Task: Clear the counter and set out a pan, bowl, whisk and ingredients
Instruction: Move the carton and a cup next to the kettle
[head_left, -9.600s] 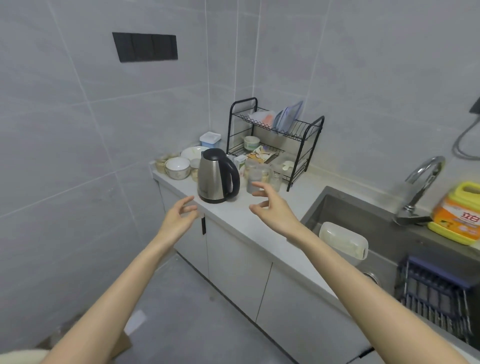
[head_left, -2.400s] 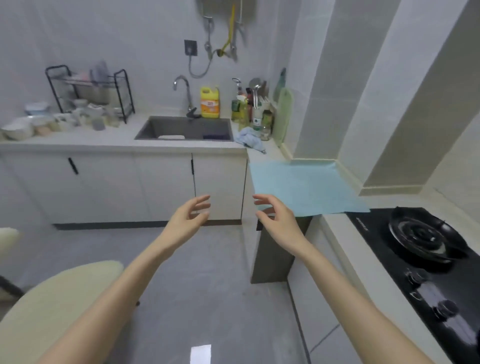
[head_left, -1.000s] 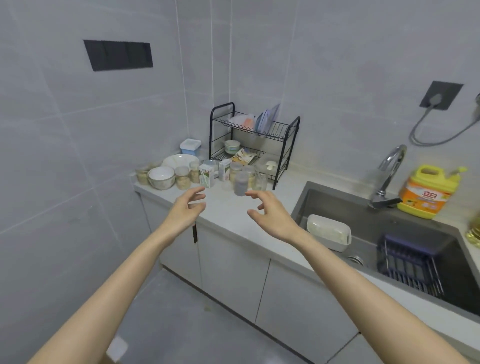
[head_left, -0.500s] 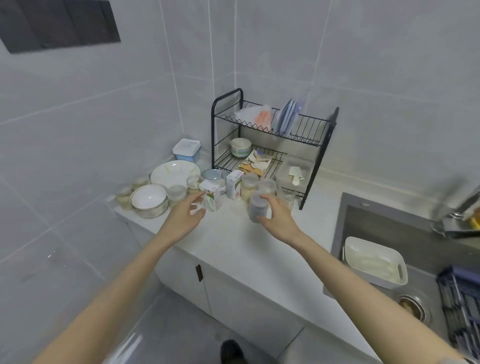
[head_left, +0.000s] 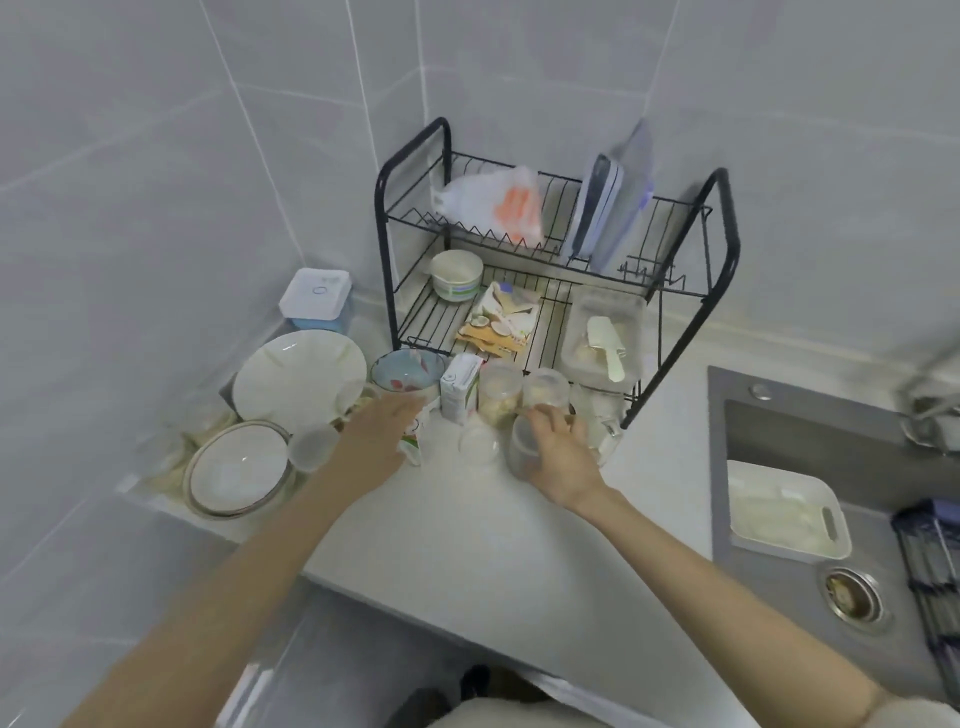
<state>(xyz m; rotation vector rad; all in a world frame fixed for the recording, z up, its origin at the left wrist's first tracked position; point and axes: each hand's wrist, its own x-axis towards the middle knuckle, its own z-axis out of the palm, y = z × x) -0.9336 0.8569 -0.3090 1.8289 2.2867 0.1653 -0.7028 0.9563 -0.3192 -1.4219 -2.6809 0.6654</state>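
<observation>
Dish rack: black wire, two tiers, at the back of the tabletop, against the tiled wall. Left of the rack: a lidded blue-and-white box, a large white plate and, nearer the tabletop's front edge, a steel-rimmed bowl. At the rack's front left foot: a patterned bowl. In front of the rack: an upright carton and two filled jars, side by side. Right grip, in front of the rack: fingers curled round a clear jar standing on or just above the tabletop. Left grip, left of that: laid over a small carton; whether it clasps the carton cannot be told through the blur. Right of the rack: a sink with a white tray in it.
</observation>
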